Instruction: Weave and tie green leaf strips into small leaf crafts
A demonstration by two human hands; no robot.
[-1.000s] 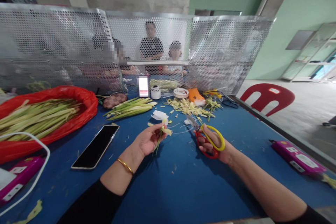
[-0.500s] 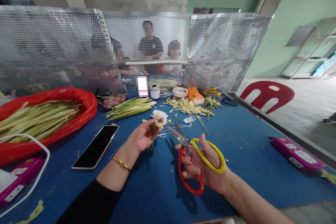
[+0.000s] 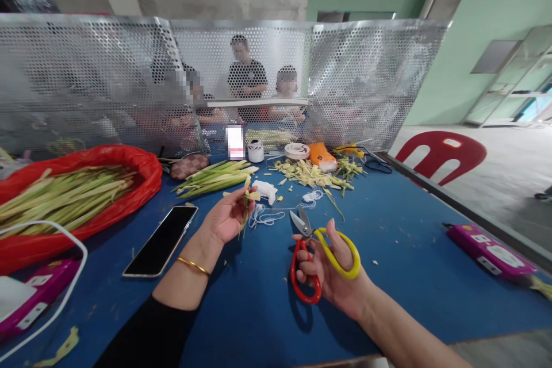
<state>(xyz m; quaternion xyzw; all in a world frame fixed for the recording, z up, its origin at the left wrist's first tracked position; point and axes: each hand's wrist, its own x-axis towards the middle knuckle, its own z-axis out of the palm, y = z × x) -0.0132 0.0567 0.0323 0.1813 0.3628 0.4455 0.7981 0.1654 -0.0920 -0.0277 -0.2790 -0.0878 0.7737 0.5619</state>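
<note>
Perforated metal panels (image 3: 371,77) are noted along the far edge of a blue, scrap-littered desk (image 3: 259,316). Near the centre of the frame, a small leaf bundle (image 3: 252,196) is pinched between the thumb and fingers of the left hand (image 3: 226,215), its long axis roughly upright, thin stems hanging below. Scissors (image 3: 306,232) are gripped by the right hand (image 3: 338,279), right of centre, with fingers curled about the glossy handle loops, red and yellow. Their steel blades are parted and directed upward, apart from the bundle, which is placed to their upper left. Loops of thin white string (image 3: 268,219) are seen between; whether the bundle is tied cannot be told. Smooth green strips (image 3: 215,178) are piled left of centre, beside a crinkled red plastic bag (image 3: 150,168).
</note>
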